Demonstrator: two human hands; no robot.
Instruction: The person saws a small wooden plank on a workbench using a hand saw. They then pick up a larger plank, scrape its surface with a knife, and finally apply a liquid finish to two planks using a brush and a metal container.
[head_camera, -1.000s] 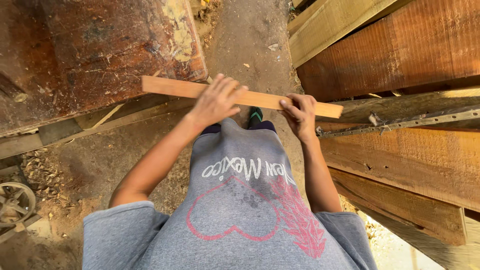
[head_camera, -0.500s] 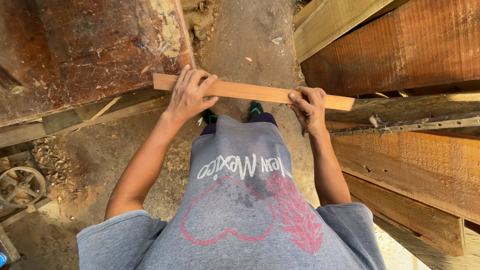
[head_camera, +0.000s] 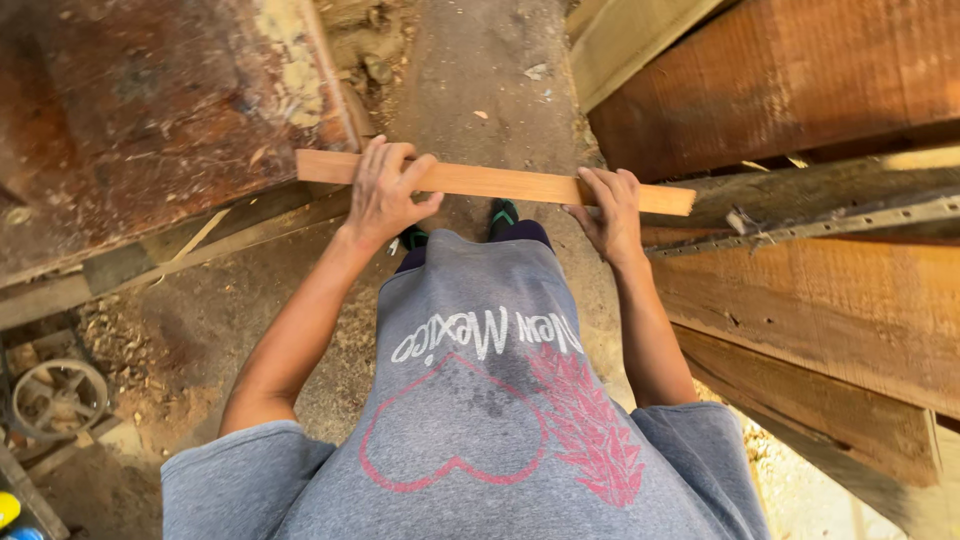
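You hold a thin wooden strip (head_camera: 500, 183) level in front of your body, at about twelve o'clock. Your left hand (head_camera: 385, 195) is wrapped over it near its left end; your right hand (head_camera: 610, 212) grips it toward the right end. Big planks (head_camera: 800, 290) are stacked at three o'clock, a rusty wheel (head_camera: 58, 400) at eight o'clock.

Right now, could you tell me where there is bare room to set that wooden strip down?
The dirt path between the rusty slab and the stacked timber beams lies bare ahead. The left hand and right hand hold the wooden strip. Lower left is crowded: sawdust, an iron wheel.
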